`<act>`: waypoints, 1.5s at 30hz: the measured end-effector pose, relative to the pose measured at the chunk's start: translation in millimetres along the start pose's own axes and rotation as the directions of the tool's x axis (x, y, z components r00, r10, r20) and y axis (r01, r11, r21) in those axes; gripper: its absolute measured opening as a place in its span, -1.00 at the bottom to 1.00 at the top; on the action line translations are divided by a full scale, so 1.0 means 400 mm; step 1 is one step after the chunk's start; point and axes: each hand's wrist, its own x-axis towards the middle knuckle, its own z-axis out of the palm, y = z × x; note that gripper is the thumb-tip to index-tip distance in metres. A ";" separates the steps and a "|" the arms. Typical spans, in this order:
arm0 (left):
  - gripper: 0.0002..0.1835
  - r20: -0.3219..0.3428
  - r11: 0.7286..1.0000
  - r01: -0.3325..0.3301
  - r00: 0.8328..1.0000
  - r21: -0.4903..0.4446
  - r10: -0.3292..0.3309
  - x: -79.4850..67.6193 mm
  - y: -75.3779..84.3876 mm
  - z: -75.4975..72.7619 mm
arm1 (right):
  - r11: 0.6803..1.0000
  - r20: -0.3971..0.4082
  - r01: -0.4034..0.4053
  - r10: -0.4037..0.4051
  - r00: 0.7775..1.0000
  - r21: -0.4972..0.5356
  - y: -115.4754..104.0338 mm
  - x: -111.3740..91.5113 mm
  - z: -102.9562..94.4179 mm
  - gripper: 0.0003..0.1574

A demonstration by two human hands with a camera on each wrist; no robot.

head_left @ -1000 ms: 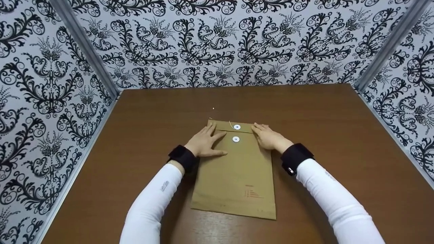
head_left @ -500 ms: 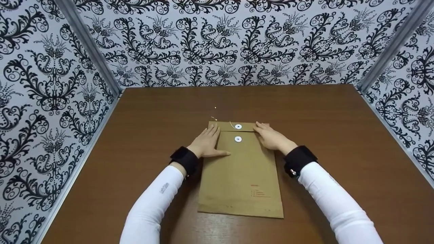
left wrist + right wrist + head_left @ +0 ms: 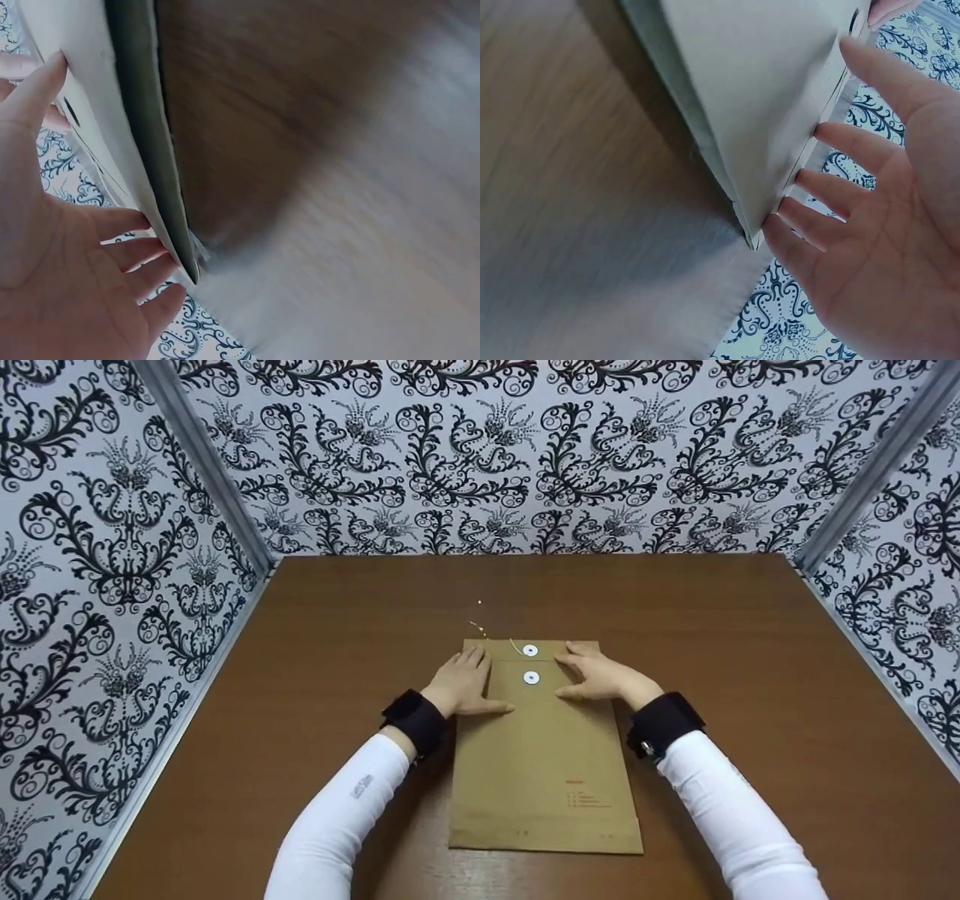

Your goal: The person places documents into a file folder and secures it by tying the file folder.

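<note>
A brown paper string-tie envelope (image 3: 540, 757) lies flat on the table, its flap folded down at the far end. Two white round buttons sit one above the other, the upper button (image 3: 530, 650) on the flap and the lower button (image 3: 531, 678) on the body. A thin string (image 3: 516, 646) runs from the upper one. My left hand (image 3: 465, 682) rests on the upper left edge, fingers straight and thumb spread inward. On the upper right my right hand (image 3: 604, 675) touches the envelope with extended fingers. Both wrist views show fingertips against the envelope (image 3: 90, 90) (image 3: 742, 82).
The brown wooden table (image 3: 337, 607) extends around the envelope. Beyond its far edge stands a wall (image 3: 480, 457) with black-and-white scroll patterns. A loose bit of string (image 3: 478, 628) lies just past the flap, with a tiny bright speck (image 3: 480, 602) farther back.
The envelope has shifted slightly right in the head view and sits straighter. My right thumb has spread inward onto the envelope. My left fingers have drawn closer together.
</note>
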 end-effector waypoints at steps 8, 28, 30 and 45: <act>-0.09 -0.091 0.996 -0.015 0.996 0.087 0.023 0.030 -0.009 -0.005 | 0.999 0.002 -0.028 0.028 1.000 -0.038 -0.008 -0.001 0.000 0.01; -0.68 -0.247 0.840 -0.171 0.909 0.514 0.336 0.159 0.022 -0.008 | 0.999 0.012 -0.037 0.037 0.999 -0.008 -0.003 0.008 -0.004 0.06; -0.73 -0.294 0.828 -0.167 0.882 0.535 0.368 0.163 0.026 -0.007 | 0.999 0.017 -0.038 0.038 0.999 -0.001 -0.004 0.007 -0.005 0.07; -0.75 -0.371 0.855 -0.160 0.850 0.492 0.373 0.197 0.035 0.006 | 0.998 0.024 -0.054 0.055 0.998 -0.030 -0.006 0.002 -0.008 0.08</act>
